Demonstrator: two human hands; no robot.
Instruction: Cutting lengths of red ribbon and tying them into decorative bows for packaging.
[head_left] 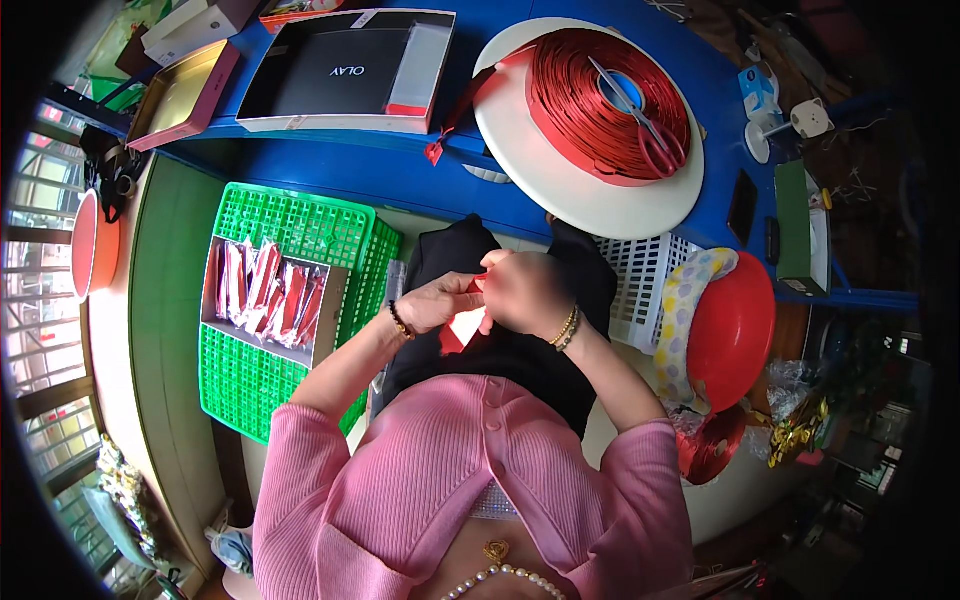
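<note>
Red-white piece [465,328], one, clamped by left fingers [467,300]; right fingers [495,259] blurred, cannot tell.

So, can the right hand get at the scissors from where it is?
Probably yes: the scissors lie uncovered on the red ribbon roll, open to a reach from above. The blurred right hand is at the small red item with the left hand, so it may need freeing first.

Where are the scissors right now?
In the head view, upper right of centre: the scissors lie across the red ribbon roll on the round white board, beyond the right hand.
</note>
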